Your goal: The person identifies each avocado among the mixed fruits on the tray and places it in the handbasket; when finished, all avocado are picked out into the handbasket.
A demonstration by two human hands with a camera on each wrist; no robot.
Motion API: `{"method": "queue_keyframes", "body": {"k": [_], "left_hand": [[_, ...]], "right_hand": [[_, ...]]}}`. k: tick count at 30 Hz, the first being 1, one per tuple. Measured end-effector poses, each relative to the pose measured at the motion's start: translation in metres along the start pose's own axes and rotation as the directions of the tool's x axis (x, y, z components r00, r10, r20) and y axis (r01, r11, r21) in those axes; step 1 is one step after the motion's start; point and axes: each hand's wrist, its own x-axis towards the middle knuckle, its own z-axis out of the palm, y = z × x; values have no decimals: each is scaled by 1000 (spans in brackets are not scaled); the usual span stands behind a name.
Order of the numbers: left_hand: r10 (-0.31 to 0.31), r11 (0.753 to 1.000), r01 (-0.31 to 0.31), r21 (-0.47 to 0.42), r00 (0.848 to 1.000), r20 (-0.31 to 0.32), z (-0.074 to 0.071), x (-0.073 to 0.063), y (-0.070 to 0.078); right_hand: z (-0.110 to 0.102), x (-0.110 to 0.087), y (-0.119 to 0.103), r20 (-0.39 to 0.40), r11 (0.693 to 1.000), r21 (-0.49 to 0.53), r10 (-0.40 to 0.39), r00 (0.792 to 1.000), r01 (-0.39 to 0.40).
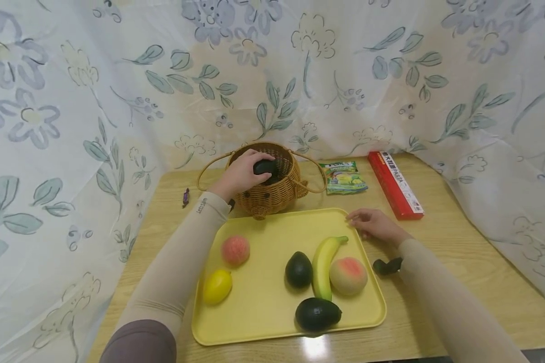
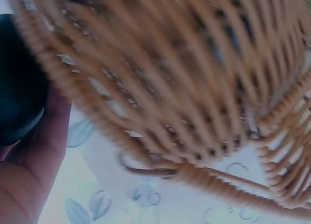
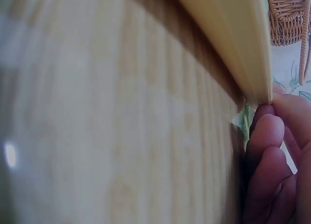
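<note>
In the head view, my left hand (image 1: 239,175) grips a dark avocado (image 1: 265,167) over the mouth of a wicker basket (image 1: 268,198). The left wrist view shows that avocado (image 2: 18,83) in the curled fingers, beside the woven basket wall (image 2: 194,88). My right hand (image 1: 378,226) pinches the rim of a yellow tray (image 1: 261,317) at its far right corner; in the right wrist view, thumb and fingertips meet at the tray edge (image 3: 260,83). On the tray lie two more avocados (image 1: 298,270), a banana (image 1: 325,262), two peaches (image 1: 348,276) and a lemon (image 1: 217,286).
Right of the basket lie a green snack packet (image 1: 345,179) and a red and white pasta box (image 1: 396,186). A small purple wrapped candy (image 1: 185,197) is on the wooden table (image 1: 168,222) to the left. Floral cloth (image 1: 272,75) hangs behind and at both sides.
</note>
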Motion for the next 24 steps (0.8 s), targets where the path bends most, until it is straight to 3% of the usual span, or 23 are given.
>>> {"method": "queue_keyframes", "body": {"k": [6,11,17,24], "left_hand": [[-6,999,5,39,999,38,5,1,-11],[97,989,-104,107,993,64,9,-4,0],[259,954,-274,125,958,124,20,-25,27],[355,922,-376,89,915,189,35,-50,60]], "right_hand": [[1,0,-1,-5,1000,-3,1,1000,-1],[-2,1,0,2,1000,-28,-8,1000,8],[-2,1,-2,-7,998,-59,-23,1000,23],[-1,1,-1,3,999,-28,-21,1000,21]]}}
